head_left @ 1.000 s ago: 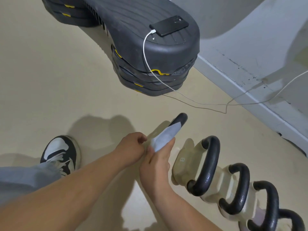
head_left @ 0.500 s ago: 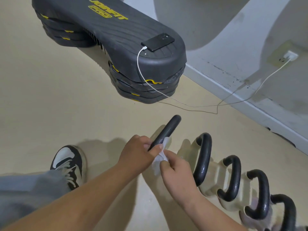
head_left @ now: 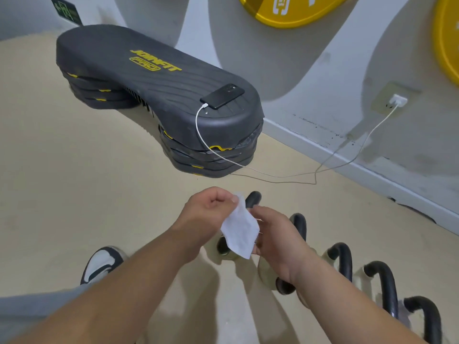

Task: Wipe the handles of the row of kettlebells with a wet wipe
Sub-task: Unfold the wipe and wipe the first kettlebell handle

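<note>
First kettlebell (head_left: 253, 197) mostly behind wipe (head_left: 239, 232), left hand (head_left: 208, 209) and right hand (head_left: 275, 234); right fingertips hidden by wipe. Last kettlebell (head_left: 432, 319) cut by bottom edge. Yellow plates (head_left: 293, 13) cut top/right. Green sign (head_left: 66, 11) too blurred to read.

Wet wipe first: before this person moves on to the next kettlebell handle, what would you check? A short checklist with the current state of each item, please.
1. Wet wipe gripped: ok; left hand pinches its top corner, right hand holds its side edge.
2. Wipe opened out: ok; it hangs nearly flat between the hands.
3. Wipe damp and clean enough: cannot tell.
4. Wipe wrapped on a handle: not ok; it is round none.
5. Second handle free to wipe: ok; nothing lies on it.
6. Charging cable clear of the first handle: ok; it lies on the floor beyond it.
</note>
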The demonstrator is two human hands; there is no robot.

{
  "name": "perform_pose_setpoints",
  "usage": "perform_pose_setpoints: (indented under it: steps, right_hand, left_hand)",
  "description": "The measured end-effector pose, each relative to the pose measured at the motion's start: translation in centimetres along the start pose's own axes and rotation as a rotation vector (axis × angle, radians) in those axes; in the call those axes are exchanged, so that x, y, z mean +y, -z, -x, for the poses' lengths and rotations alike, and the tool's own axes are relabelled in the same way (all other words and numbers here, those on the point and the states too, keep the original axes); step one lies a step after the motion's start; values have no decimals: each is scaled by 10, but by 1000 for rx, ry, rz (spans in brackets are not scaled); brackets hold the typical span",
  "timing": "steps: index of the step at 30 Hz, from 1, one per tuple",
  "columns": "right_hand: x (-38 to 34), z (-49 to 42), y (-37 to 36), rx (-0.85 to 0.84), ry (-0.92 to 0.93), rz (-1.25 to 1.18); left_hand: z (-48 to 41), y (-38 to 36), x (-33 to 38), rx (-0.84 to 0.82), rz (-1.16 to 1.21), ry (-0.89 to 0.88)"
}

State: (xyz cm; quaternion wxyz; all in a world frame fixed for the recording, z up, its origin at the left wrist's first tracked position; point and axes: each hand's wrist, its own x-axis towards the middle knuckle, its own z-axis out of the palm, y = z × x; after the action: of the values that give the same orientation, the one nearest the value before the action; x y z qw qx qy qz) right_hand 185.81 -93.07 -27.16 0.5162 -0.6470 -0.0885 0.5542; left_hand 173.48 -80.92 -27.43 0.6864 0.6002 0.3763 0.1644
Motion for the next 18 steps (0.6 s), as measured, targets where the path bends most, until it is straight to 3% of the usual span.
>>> perform_pose_setpoints:
  steps: [3, 7, 11, 15, 18]
  right_hand:
    - [-4, -4, 10, -157, -22, -29]
    - [-12, -3, 15, -207, 17, -41]
    - [-11, -8, 16, -104, 44, -8]
    - [-7, -13, 20, 15, 36, -53]
    - [-7, -13, 28, 55, 4, -151]
  left_hand:
    - [1, -9, 10, -41, -24, -66]
    - [-1, -18, 9, 126, -49, -94]
    - [0, -26, 11, 55, 111, 59]
    - [6, -24, 15, -206, 253, 231]
    - [1, -16, 11, -198, 235, 268]
